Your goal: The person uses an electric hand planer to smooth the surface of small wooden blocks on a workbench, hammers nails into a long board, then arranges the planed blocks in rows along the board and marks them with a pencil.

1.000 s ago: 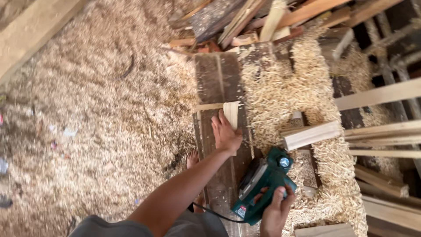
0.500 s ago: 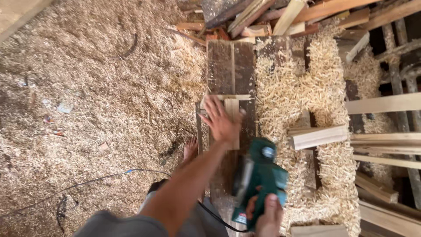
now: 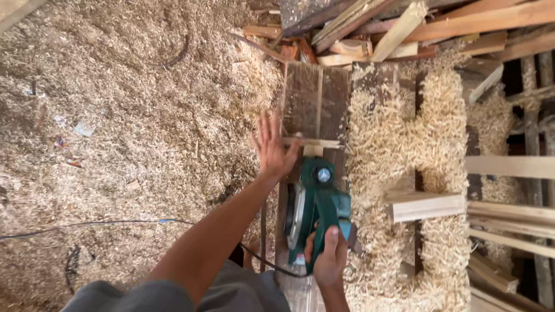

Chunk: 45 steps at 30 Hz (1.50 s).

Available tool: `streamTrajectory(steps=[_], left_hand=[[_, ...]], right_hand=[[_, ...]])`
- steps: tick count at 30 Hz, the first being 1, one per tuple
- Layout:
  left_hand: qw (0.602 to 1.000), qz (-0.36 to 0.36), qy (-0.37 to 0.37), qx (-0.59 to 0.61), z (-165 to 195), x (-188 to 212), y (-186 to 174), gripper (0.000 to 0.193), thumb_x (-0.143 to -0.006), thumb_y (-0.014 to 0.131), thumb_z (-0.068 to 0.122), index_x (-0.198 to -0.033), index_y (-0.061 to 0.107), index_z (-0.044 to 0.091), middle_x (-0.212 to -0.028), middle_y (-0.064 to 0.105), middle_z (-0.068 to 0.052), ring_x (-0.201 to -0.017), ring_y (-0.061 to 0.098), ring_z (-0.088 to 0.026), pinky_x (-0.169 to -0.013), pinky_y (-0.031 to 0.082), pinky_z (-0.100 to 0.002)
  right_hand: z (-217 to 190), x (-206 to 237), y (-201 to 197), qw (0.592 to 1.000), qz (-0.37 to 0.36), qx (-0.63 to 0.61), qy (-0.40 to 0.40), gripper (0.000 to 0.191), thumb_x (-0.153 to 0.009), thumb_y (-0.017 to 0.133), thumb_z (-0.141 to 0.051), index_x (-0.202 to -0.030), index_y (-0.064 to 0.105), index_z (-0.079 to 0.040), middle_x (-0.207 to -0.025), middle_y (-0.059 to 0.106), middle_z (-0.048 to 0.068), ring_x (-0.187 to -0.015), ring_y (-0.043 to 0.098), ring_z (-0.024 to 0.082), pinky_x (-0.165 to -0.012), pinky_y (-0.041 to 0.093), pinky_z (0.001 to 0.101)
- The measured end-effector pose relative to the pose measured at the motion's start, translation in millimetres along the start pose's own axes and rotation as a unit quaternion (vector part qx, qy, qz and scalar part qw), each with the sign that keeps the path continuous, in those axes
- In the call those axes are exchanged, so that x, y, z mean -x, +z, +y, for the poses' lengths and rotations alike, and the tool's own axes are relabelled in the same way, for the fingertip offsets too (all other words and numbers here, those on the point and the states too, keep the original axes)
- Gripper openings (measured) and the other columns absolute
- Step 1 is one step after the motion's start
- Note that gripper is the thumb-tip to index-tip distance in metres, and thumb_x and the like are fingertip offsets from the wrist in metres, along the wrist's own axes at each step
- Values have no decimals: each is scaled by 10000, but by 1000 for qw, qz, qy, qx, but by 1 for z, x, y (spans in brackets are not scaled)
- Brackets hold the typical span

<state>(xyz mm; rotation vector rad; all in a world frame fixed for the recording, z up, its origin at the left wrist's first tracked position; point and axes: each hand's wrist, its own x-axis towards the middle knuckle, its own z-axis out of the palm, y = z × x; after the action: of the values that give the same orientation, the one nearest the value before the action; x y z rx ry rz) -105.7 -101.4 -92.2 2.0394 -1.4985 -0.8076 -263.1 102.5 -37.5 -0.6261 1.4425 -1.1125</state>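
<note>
**Planer partway up the dark board, nose toward the scrap pile**

While the green electric planer (image 3: 315,214) sits on the dark plank (image 3: 315,110), it lies at the near half of that board, close to the bench's left edge. Its long axis runs along the length of the plank, and its front knob points away from the person, toward the far end where loose timber offcuts (image 3: 399,23) are heaped. Its black cord (image 3: 263,263) trails back off the near end.

Judging by the picture, the pass looks roughly half made: the stretch of plank ahead of the tool is still dark and weathered, so that part appears unplaned, while the near stretch is hidden under the tool and the arms and cannot be judged. A thin pale strip (image 3: 312,142) lies crosswise on the plank just ahead of the planer's nose.

The right hand (image 3: 328,260) wraps the rear handle, its fingers curled tight around it. The left hand (image 3: 274,147) is open at the plank's left edge, fingers spread and lifted; whether the palm touches the wood cannot be told.

Thick curled shavings (image 3: 404,150) bank up along the bench to the right of the plank, with a pale wooden block (image 3: 428,205) half buried in them. More shavings blanket the floor (image 3: 127,115) on the left, where a thin cable (image 3: 87,224) crosses.
</note>
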Motion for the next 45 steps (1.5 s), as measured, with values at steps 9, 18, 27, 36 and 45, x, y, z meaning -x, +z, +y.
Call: streamTrajectory(steps=[9,18,27,36,45], left_hand=[[990,116,-28,74,-39,7,5,667,-1033,484,350,-1636,226,225,-1732,208,-91,-1616,122,-309,-1281,23,-586],[997,-80,-15,-12,17,17,-21,1037,-840,748,457,-1618,85,285,-1709,-10,-98,-1577,-14,-302,-1260,-12,-569],[936,277,178,-124,5,12,-20,912,-896,611,599,-1469,-97,540,-1774,14,-69,-1598,0,-279,-1207,-30,-544],[991,114,-36,62,-39,34,-4,409,-994,528,327,-1378,508,187,-1308,586,-136,-1266,534,-338,-1117,384,-546],[974,-214,-63,-41,23,95,12,727,-909,657,474,-1423,320,86,-1199,548,-230,-666,680,-283,-571,609,-424]], right_hand=[[-78,-124,60,998,-36,42,-30,593,-1044,379,-585,-987,590,-34,-567,548,76,-392,486,166,-382,393,312],[15,51,-18,1000,0,-6,-16,598,-1037,419,-507,-1044,644,46,-466,525,99,-343,444,157,-333,317,301],[16,-1,-15,1000,1,-6,-7,573,-1042,389,-510,-1033,606,21,-539,567,82,-366,467,157,-344,369,302],[-78,-112,53,999,-30,-13,-20,555,-1056,401,-549,-1002,597,-32,-558,532,62,-373,463,154,-352,375,309],[-25,70,-24,976,205,-40,56,538,-1036,353,-480,-1108,648,-36,-552,546,86,-365,460,176,-351,381,327]])
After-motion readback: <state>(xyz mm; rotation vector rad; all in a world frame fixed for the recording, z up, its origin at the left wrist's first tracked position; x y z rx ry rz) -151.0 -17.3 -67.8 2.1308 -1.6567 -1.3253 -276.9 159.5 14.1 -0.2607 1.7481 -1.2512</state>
